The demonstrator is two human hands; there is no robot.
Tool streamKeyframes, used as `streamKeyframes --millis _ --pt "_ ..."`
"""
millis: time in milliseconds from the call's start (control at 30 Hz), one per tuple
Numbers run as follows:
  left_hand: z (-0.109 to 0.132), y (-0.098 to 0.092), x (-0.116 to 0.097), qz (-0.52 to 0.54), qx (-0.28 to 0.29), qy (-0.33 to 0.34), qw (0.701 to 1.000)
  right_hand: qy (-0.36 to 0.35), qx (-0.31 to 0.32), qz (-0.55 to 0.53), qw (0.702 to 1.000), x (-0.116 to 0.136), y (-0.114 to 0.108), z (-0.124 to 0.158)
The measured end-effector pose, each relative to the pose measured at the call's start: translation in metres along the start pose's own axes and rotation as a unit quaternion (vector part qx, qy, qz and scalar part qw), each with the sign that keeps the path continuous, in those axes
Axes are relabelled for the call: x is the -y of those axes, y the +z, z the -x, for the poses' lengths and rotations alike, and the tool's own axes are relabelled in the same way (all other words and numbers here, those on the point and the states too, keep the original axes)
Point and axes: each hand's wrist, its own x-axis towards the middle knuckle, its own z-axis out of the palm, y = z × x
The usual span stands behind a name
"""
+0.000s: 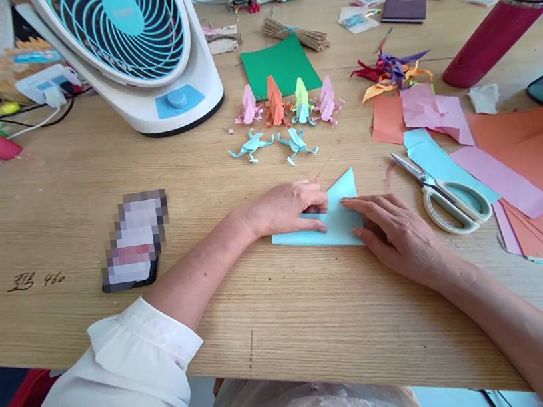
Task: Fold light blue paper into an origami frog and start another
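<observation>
A light blue sheet of paper (pixel 337 221), folded into a triangle, lies on the wooden table with one corner pointing up and away. My left hand (pixel 292 207) presses on its left part, fingers curled and thumb stretched along the paper. On the right part, my right hand (pixel 394 230) rests with its fingers stretched out, the index fingertip near the middle and the thumb at the right edge. Beyond the paper stand two small blue folded figures (pixel 252 145) and a row of several pink, orange and green ones (pixel 276 102).
White-handled scissors (pixel 453 201) lie right of my right hand, beside coloured paper sheets (pixel 538 159). A phone (pixel 135 239) lies left of my left forearm. A fan (pixel 176 102) stands at the back left, a green sheet (pixel 279 64) behind the figures, a red bottle (pixel 490 31) at the right.
</observation>
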Motion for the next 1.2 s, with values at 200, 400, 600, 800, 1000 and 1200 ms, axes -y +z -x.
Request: streamKeyframes --millis 200,400,600,800,1000,1200 --pt "0.003 0.004 0.002 -0.019 -0.017 0.016 1.000 -0.001 0.009 0.001 1.000 0.002 -0.002 0.000" --pt "0.006 0.007 0.002 -0.040 -0.039 0.030 0.998 0.006 0.031 -0.019 0.999 -0.002 -0.006 -0.001" --pt "0.006 0.008 0.002 -0.028 -0.047 0.029 0.998 0.014 0.037 -0.043 0.998 -0.008 -0.009 -0.003" --pt "0.006 0.009 0.004 -0.016 -0.051 0.015 0.998 0.016 0.031 -0.043 0.998 -0.006 -0.009 -0.004" --pt "0.007 0.009 0.004 -0.022 -0.053 0.019 0.998 0.020 0.032 -0.044 0.998 -0.006 -0.010 -0.004" --pt "0.007 0.009 0.004 -0.008 -0.056 0.011 0.998 0.011 0.038 -0.043 0.998 -0.004 -0.011 -0.004"
